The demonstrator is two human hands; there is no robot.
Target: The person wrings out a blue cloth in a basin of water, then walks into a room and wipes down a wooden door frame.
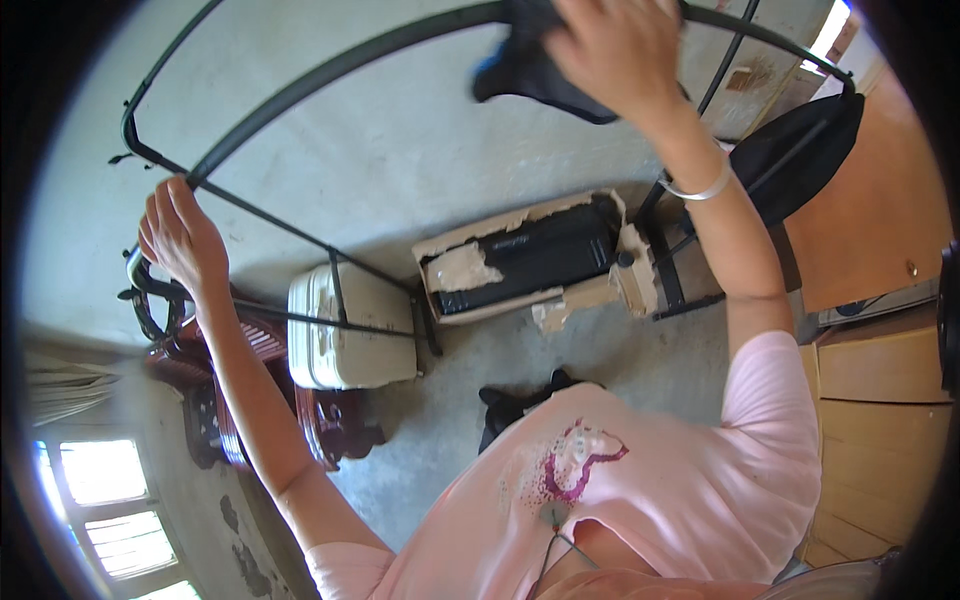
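A black metal tube frame [352, 64] spans the upper part of the head view. My left hand [182, 236] rests at its left corner, where the curved top bar meets the side tubes; whether the fingers close around a tube is hidden. High at the top edge, my right hand [622, 56] is on a dark cloth item [525, 75] at the top bar, slightly blurred. Its fingertips are partly cut off by the picture's edge, so its grip cannot be told. A black oval panel [802, 161] hangs at the frame's right end.
Against the wall lies a torn cardboard box [480, 300] with a black case [540, 255] in it. A cream suitcase [360, 330] stands beside dark red carved wooden furniture [322, 427]. An orange-brown wooden panel [862, 225] and wooden drawers [885, 367] are at the right.
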